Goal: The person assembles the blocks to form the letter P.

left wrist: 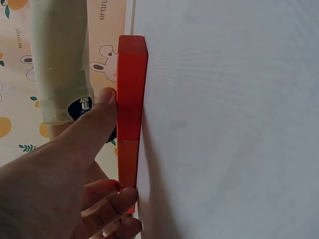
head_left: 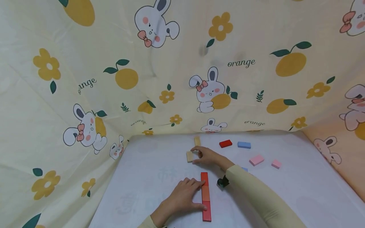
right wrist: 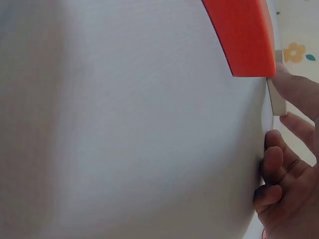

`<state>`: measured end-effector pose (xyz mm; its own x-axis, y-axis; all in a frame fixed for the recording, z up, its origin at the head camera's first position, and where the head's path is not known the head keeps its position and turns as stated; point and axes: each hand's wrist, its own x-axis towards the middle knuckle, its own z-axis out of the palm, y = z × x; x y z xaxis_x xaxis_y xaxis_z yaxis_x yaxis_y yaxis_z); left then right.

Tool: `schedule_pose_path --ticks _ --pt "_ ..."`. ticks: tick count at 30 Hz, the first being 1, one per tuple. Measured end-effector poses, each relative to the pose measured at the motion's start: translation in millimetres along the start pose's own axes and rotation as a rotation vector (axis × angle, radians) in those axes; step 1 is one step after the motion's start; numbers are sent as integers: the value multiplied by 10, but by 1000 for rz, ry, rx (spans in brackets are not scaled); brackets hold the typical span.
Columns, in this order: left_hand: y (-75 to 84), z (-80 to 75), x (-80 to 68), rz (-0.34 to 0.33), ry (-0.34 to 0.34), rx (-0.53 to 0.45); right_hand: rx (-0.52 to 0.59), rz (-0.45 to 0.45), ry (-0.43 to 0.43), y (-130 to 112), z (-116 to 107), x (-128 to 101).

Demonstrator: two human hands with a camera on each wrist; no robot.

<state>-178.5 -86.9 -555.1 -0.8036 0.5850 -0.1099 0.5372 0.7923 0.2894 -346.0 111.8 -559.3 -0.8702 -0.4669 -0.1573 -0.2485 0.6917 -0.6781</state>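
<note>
My left hand (head_left: 182,195) rests on a straight row of three blocks: a red block (head_left: 204,176), an orange block (head_left: 205,193) and a nearer red block (head_left: 207,216). Its spread thumb touches the near red block and its index finger the far one. In the left wrist view, the thumb lies along the side of the near red block (left wrist: 132,89). Beyond the row, my right hand (head_left: 209,156) pinches a pale wooden block (head_left: 189,157) between thumb and index finger. The right wrist view shows these fingers at the ends of that wooden block (right wrist: 276,99).
Another wooden block (head_left: 197,141) lies just behind. To the right are a dark red block (head_left: 225,143), a blue block (head_left: 244,145), two pink blocks (head_left: 256,160) and a blue block partly hidden by the right sleeve (head_left: 256,193). Patterned cloth (head_left: 182,95) borders the white table (head_left: 148,158).
</note>
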Motion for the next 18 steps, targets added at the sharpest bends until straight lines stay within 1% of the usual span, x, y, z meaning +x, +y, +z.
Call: schedule_pose_path --ticks 10,18 --pt "18 -8 -5 -16 1 3 6 -15 -17 -44 -18 4" --pt "-1 21 -1 11 16 13 -4 -20 10 -27 -6 -17"
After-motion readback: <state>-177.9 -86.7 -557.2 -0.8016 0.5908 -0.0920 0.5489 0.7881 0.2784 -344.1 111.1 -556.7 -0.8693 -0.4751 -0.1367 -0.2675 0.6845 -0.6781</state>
